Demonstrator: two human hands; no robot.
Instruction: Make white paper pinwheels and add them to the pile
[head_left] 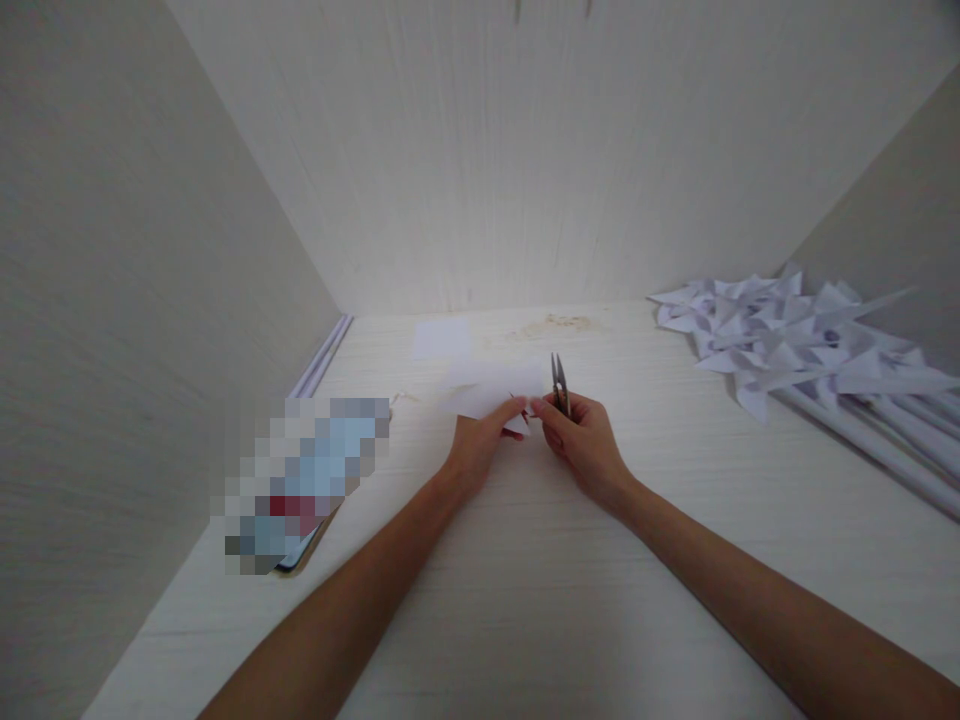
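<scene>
Left hand (480,445): fingers pressed together, a white paper (491,392) pinched at its near edge.
Right hand (581,440): fingers curled shut around small snips (559,385), blades pointing away; fingertips meet the left hand's at the paper.
Paper: held just above the surface (525,600), centre, in front of both hands.
Pinwheels (787,335): white, piled at far right, well apart.
Paper square (441,338): flat behind, near the back wall.
Pixelated object (300,480): lying left of the hands.

At the right of my frame lies a heap of white paper pinwheels (780,335) on white sticks (877,440). A blurred flat object (300,485) sits lower left on the pale desk (525,600), with thin white rods (322,355) along the left wall and a small paper square (441,338) near the back.
</scene>
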